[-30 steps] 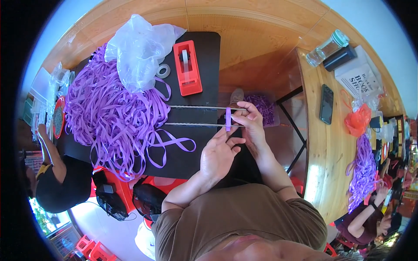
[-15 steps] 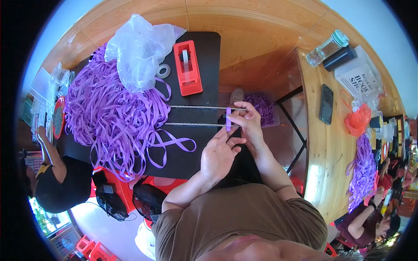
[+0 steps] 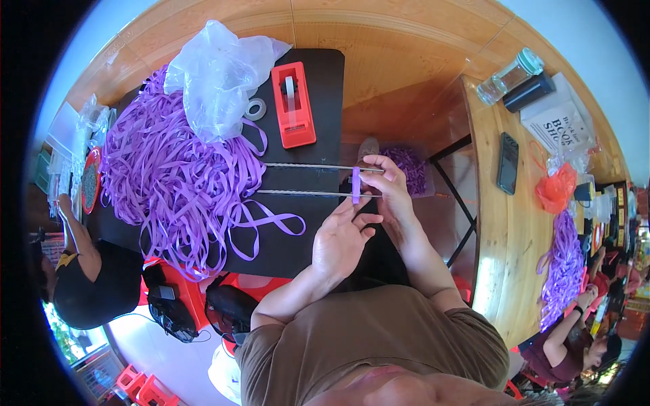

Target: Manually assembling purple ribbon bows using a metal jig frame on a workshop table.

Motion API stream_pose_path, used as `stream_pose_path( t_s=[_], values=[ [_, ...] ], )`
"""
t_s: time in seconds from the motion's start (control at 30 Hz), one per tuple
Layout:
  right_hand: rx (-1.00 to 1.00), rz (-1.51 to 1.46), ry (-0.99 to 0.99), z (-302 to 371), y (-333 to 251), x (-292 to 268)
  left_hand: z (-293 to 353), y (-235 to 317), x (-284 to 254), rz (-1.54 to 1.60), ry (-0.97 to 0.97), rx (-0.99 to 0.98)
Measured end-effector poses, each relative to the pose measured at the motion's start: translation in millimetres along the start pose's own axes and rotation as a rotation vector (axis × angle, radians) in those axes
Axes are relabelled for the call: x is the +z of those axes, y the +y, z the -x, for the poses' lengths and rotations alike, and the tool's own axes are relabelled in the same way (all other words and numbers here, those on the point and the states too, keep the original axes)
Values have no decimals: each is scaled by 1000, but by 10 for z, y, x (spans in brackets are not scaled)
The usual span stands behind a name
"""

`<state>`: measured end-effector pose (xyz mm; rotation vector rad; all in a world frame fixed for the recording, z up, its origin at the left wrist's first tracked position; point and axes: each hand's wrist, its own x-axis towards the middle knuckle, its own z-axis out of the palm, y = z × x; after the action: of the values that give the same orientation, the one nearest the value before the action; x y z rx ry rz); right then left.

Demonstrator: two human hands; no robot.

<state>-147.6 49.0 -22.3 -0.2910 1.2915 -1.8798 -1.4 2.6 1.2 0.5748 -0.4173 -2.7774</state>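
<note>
- A person's bare hands meet over the right edge of a black tabletop (image 3: 325, 88), where two slim metal rods (image 3: 305, 193) run side by side toward the body's midline.
- A short purple band (image 3: 356, 186) crosses both rods near their outer ends, between the hands; whether it loops fully around them is hard to tell at this size.
- Right hand (image 3: 389, 186): its grip is narrow, thumb and bent fingers closed on the band by the rod ends.
- Left hand (image 3: 338, 240): palm turned up, fingertips by the band's lower end; how firmly its grip holds anything cannot be told.
- What looks done: this single band sits across the rods, and the rest of their visible length carries no other band.
- What looks left: the band is between the fingers, so work on it seems unfinished, and a large heap of purple ribbon (image 3: 183, 176) lies loose to the left, covering the rods' far ends.
- Below, a clear bin (image 3: 429, 192) on the floor holds more purple material, perhaps pieces already handled.
- Behind the rods stand a red tape dispenser (image 3: 296, 128) and a tape roll (image 3: 262, 113), neither touched, beside a crumpled plastic bag (image 3: 220, 81).
</note>
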Motion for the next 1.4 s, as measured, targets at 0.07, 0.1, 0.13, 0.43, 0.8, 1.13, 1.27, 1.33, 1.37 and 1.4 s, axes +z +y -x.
stream_pose_path(
  t_s=[0.07,0.1,0.13,0.43,0.8,1.13,1.27,1.33,1.37,1.4],
  values=[
    [-10,-1,0,-13,20,-26,-2,-4,-2,0,10,-2],
    [-19,-1,1,-17,28,-37,-2,-6,-2,3,9,0],
    [-20,-1,1,-16,30,-46,-4,-8,-3,5,9,3],
    [-44,-41,-56,-35,67,-129,3,7,4,33,-22,-6],
    [-64,52,-18,7,53,-18,6,12,11,10,-51,-7],
    [-69,85,10,5,88,45,2,17,3,11,-66,-9],
    [-108,165,47,-58,169,31,-2,12,2,7,-74,-6],
    [-139,188,53,-81,219,0,-7,5,-13,9,-80,-6],
    [-162,224,57,-80,224,5,-6,7,-3,9,-80,-7],
    [-185,259,61,-80,227,13,-2,10,19,13,-59,-2]
  ],
)
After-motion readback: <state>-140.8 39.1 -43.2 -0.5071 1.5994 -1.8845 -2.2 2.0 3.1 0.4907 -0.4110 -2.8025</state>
